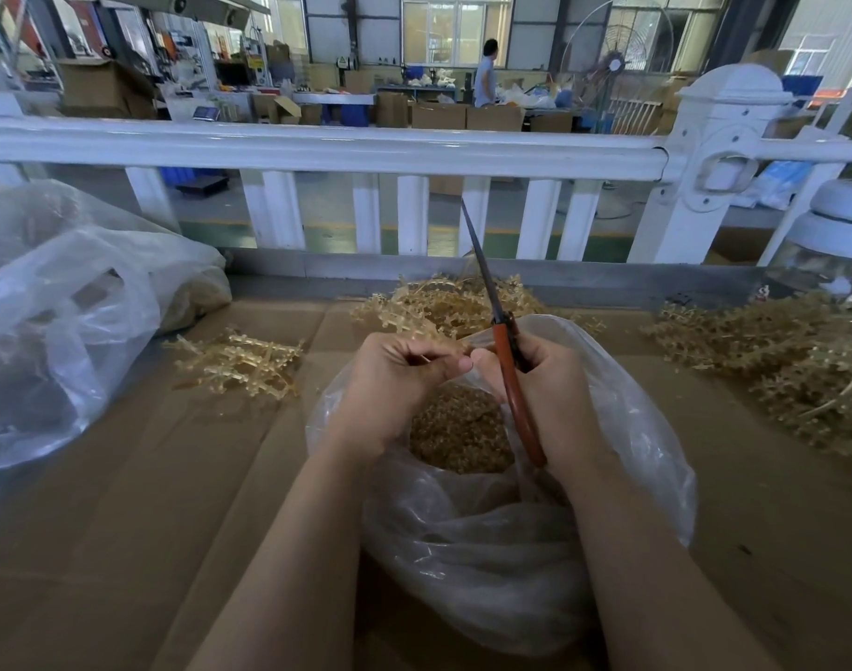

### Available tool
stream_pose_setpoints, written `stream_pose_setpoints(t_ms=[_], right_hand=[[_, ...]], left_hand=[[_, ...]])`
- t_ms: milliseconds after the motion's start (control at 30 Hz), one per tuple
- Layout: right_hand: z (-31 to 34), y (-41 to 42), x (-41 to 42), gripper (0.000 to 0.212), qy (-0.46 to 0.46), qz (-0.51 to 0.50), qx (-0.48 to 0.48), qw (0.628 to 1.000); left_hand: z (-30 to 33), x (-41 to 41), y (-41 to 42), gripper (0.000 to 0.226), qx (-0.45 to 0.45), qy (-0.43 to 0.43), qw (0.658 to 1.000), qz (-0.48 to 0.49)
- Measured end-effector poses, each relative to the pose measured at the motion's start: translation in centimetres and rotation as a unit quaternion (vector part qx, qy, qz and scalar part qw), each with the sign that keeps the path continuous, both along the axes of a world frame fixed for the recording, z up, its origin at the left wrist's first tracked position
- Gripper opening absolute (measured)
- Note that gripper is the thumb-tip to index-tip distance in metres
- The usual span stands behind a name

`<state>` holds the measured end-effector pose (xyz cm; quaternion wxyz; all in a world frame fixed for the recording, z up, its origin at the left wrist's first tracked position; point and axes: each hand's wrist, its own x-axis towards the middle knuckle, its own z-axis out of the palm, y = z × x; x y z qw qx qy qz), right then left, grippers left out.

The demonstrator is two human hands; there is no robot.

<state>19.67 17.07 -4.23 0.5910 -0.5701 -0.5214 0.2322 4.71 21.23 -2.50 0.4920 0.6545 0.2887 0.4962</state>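
Observation:
My right hand (555, 404) grips orange-handled scissors (511, 375), their dark blades pointing up and away towards the fence. My left hand (395, 385) pinches a thin tan plastic sprig (443, 353) between thumb and fingers, right beside the scissors' pivot. Both hands hover over a clear plastic bag (632, 452) standing open on the cardboard-covered table (148, 477). Inside the bag lies a heap of small tan cut pieces (458, 433).
Tan plastic sprig clusters lie at the left (242, 363), behind the bag (438, 302) and in a big pile at the right (792, 370). A large clear bag (65, 322) sits at the far left. A white fence (317, 147) borders the table's far edge.

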Motion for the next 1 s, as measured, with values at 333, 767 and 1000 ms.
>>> stream_pose_setpoints(t_ms=[333, 767, 1000], right_hand=[[0.0, -0.1, 0.0, 0.018, -0.015, -0.003, 0.019, 1.000], [-0.2, -0.6, 0.1, 0.030, -0.161, -0.061, -0.034, 0.985], [-0.3, -0.8, -0.1, 0.064, -0.312, -0.098, -0.004, 0.945]], left_hand=[[0.2, 0.1, 0.0, 0.008, -0.017, 0.017, 1.000, 0.004], [0.3, -0.6, 0.5, 0.014, -0.044, -0.068, 0.996, 0.026], [0.4, -0.8, 0.7, 0.016, -0.037, -0.103, 0.993, 0.051]])
